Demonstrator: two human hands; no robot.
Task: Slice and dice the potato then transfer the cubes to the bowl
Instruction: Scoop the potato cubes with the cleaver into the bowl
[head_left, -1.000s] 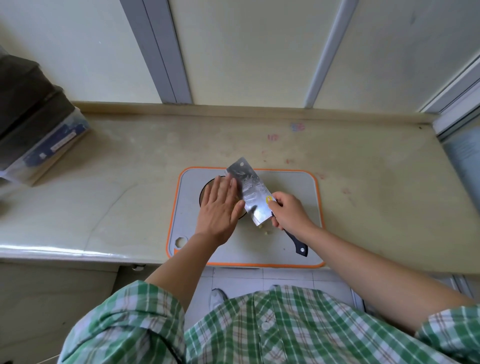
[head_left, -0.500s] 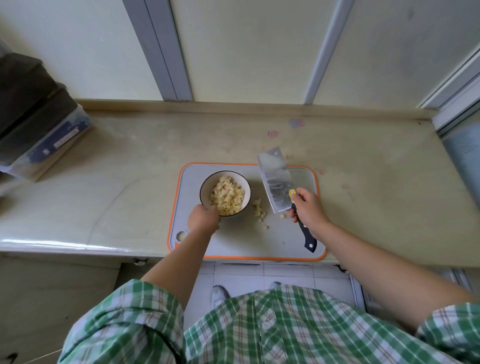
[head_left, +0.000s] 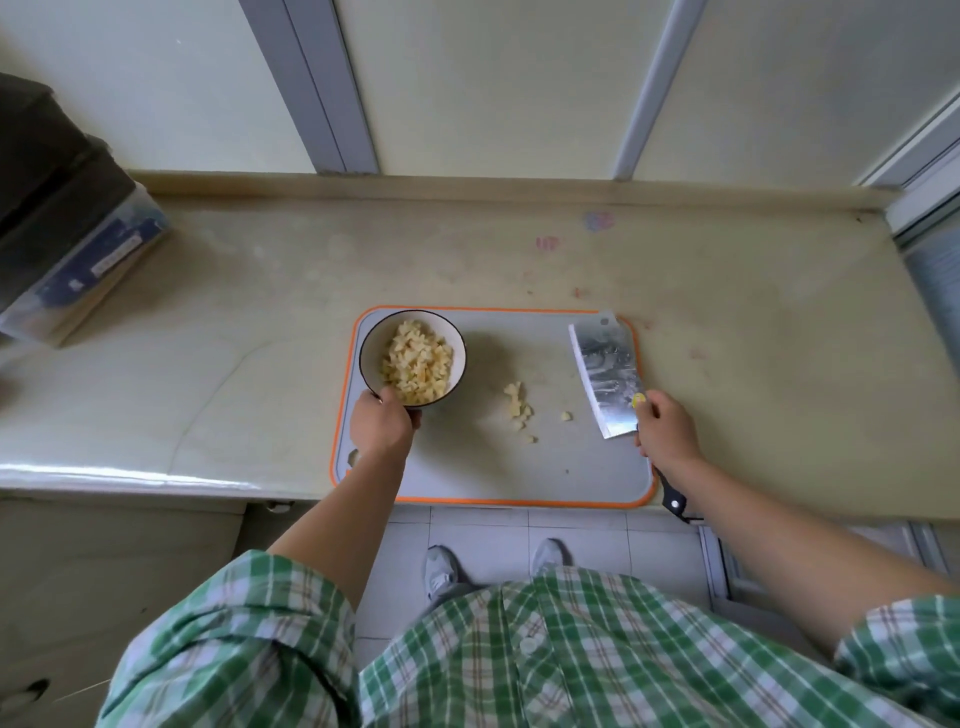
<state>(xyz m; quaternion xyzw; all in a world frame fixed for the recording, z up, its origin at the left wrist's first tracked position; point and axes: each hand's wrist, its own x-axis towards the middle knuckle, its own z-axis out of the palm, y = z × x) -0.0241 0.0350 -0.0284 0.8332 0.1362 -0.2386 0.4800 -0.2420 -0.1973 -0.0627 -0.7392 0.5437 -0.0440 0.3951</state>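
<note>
My left hand grips the bowl rim at the cutting board's left end; my right hand clasps the cleaver at its right end; loose potato cubes lie between.

The right hand covered most of the cleaver handle; only its black butt end showed past the wrist. A yellow spot at the blade's heel sat partly under the thumb, too small to identify. The left hand hid the near rim of the bowl, its fingers out of sight beneath. The left wrist half covered the hanging hole in the cutting board. At the left edge, a clear plastic box and the dark stack on it were cut off, and the box's label was blurred. Pink and blue marks on the countertop were unreadable. The plaid shirt hid the heels of the grey shoes.
</note>
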